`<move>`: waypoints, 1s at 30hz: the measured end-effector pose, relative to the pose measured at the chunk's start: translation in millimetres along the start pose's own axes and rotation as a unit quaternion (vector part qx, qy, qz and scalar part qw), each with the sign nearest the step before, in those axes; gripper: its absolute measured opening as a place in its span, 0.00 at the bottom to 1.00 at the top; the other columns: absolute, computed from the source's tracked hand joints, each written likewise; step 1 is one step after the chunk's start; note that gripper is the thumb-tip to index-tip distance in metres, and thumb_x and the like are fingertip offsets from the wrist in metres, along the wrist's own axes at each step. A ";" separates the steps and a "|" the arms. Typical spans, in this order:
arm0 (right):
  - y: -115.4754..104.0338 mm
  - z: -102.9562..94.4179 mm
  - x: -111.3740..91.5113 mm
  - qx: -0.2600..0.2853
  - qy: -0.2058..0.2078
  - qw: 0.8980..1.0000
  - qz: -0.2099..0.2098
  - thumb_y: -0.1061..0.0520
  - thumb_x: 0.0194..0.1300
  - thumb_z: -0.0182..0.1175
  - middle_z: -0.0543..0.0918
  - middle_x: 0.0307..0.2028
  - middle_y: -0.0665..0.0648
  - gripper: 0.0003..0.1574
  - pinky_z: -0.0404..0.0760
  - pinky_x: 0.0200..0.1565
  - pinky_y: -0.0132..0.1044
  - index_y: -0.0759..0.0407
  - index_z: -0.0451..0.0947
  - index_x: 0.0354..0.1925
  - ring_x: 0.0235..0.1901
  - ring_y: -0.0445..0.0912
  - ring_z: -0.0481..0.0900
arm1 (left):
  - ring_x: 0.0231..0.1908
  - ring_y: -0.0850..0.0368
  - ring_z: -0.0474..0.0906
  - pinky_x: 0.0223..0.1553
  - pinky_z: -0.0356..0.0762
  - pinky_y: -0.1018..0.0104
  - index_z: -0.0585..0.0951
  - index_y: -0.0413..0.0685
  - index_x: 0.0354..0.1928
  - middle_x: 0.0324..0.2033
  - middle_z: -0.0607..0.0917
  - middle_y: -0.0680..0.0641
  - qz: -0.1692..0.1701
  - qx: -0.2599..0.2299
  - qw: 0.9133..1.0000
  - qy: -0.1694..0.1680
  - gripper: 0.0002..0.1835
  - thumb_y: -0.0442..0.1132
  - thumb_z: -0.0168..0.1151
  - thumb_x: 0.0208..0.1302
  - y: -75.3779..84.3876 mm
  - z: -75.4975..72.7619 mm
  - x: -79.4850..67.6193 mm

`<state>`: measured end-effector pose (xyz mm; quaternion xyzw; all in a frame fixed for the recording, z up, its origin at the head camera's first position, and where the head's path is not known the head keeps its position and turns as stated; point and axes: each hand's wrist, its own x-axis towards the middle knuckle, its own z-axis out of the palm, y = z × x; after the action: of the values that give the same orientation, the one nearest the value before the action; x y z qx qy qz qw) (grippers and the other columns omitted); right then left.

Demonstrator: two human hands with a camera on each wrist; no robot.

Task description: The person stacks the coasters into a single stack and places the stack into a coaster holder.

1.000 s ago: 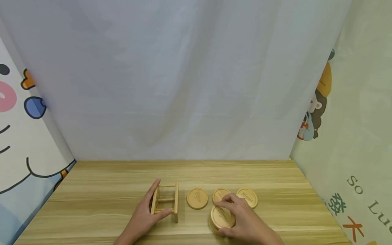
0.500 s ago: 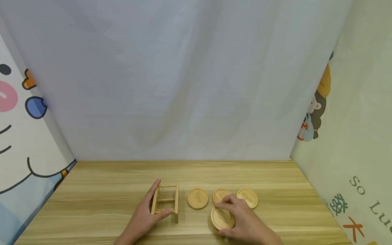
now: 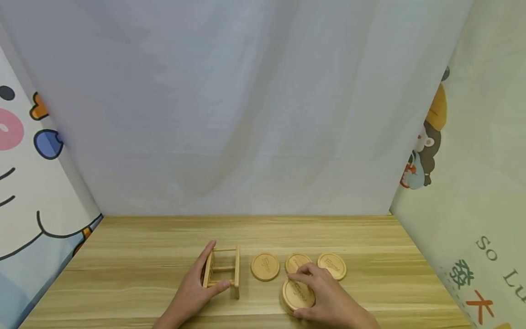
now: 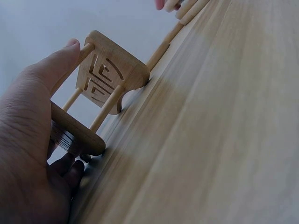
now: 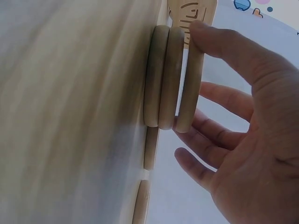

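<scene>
My left hand (image 3: 195, 288) grips a small wooden coaster rack (image 3: 237, 272), thumb on the near side and fingers round its left panel. The rack stands on the table, with slotted end panels joined by thin rods, as the left wrist view shows. My right hand (image 3: 330, 297) pinches a round wooden coaster (image 5: 190, 88) by its edge between thumb and fingers. In the right wrist view, a thin gap separates this coaster from two stacked coasters (image 5: 170, 79) beneath it. Engraved lettering marks the held coaster's upper face.
Three more round coasters lie flat in a row behind the stack: a left one (image 3: 265, 267), a middle one (image 3: 297, 262) partly behind my right hand, and a right one (image 3: 332, 266). The wood-grain table (image 3: 164, 233) meets a pale curtain (image 3: 230, 137) at its back edge.
The pinched coaster has shifted slightly down over the stack, toward the near side. My left hand and the rack keep their place.
</scene>
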<state>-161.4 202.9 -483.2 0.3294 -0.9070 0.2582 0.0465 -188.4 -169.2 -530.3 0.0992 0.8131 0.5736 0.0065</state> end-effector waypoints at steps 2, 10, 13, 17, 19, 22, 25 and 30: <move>0.5 -0.1 -0.1 0.003 -0.005 1.000 0.002 0.45 0.58 0.88 0.80 0.58 0.46 0.45 0.80 0.56 0.49 0.57 0.85 0.69 0.55 0.41 0.78 | 0.79 0.31 0.67 0.72 0.75 0.37 0.54 0.65 0.91 0.88 0.56 0.37 0.000 -0.001 1.000 -0.001 0.58 0.49 0.81 0.69 -0.4 0.1 0.4; 0.8 0.7 -0.2 -0.001 -0.008 1.000 0.002 0.46 0.58 0.88 0.81 0.59 0.47 0.47 0.80 0.58 0.51 0.57 0.84 0.71 0.56 0.41 0.79 | 0.78 0.32 0.70 0.70 0.78 0.42 0.54 0.64 0.91 0.87 0.56 0.37 0.003 -0.003 1.000 0.000 0.58 0.48 0.82 0.69 -1.3 0.7 1.3; 0.9 1.1 -0.1 -0.004 -0.009 1.000 0.001 0.46 0.57 0.89 0.81 0.59 0.46 0.48 0.80 0.59 0.52 0.58 0.84 0.71 0.57 0.40 0.78 | 0.77 0.34 0.71 0.69 0.78 0.44 0.54 0.63 0.91 0.87 0.57 0.37 0.004 0.000 1.000 0.003 0.58 0.48 0.82 0.68 -1.2 0.9 1.6; 0.9 0.9 0.3 -0.005 -0.011 1.000 0.002 0.46 0.58 0.88 0.81 0.59 0.47 0.47 0.80 0.59 0.53 0.58 0.84 0.71 0.57 0.41 0.78 | 0.77 0.35 0.72 0.69 0.78 0.45 0.54 0.63 0.91 0.87 0.58 0.37 0.005 0.004 1.000 0.005 0.58 0.48 0.82 0.68 -1.0 1.1 2.0; 0.9 0.4 0.5 -0.005 -0.011 1.000 0.002 0.46 0.58 0.88 0.81 0.59 0.47 0.48 0.81 0.58 0.53 0.58 0.84 0.71 0.56 0.41 0.78 | 0.77 0.35 0.72 0.69 0.78 0.45 0.54 0.63 0.91 0.87 0.58 0.37 0.005 0.004 1.000 0.005 0.58 0.48 0.83 0.68 -0.8 1.2 2.1; 1.1 -0.6 0.4 -0.005 -0.014 1.000 0.002 0.45 0.58 0.88 0.81 0.59 0.47 0.48 0.81 0.58 0.52 0.59 0.84 0.71 0.56 0.41 0.78 | 0.77 0.34 0.71 0.69 0.79 0.43 0.54 0.63 0.91 0.87 0.58 0.37 0.004 0.001 1.000 0.004 0.58 0.48 0.82 0.68 -0.4 1.1 2.1; 1.9 -1.7 0.4 -0.006 -0.015 1.000 -0.003 0.43 0.59 0.88 0.81 0.59 0.48 0.49 0.81 0.58 0.52 0.59 0.83 0.72 0.56 0.41 0.78 | 0.77 0.33 0.71 0.69 0.79 0.42 0.54 0.63 0.91 0.87 0.57 0.36 0.002 -0.004 1.000 0.003 0.58 0.48 0.82 0.69 -0.3 1.0 1.9; 3.0 -1.9 0.1 -0.005 -0.018 1.000 -0.009 0.41 0.59 0.87 0.81 0.59 0.49 0.50 0.81 0.57 0.52 0.58 0.83 0.72 0.56 0.42 0.79 | 0.78 0.34 0.71 0.69 0.78 0.43 0.54 0.64 0.91 0.87 0.57 0.38 0.001 0.003 1.000 0.003 0.58 0.49 0.82 0.68 -2.4 0.8 1.8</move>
<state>-163.5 205.7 -482.8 0.3419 -0.9059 0.2475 0.0342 -190.5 -168.9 -532.7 0.0985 0.8145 0.5718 0.0031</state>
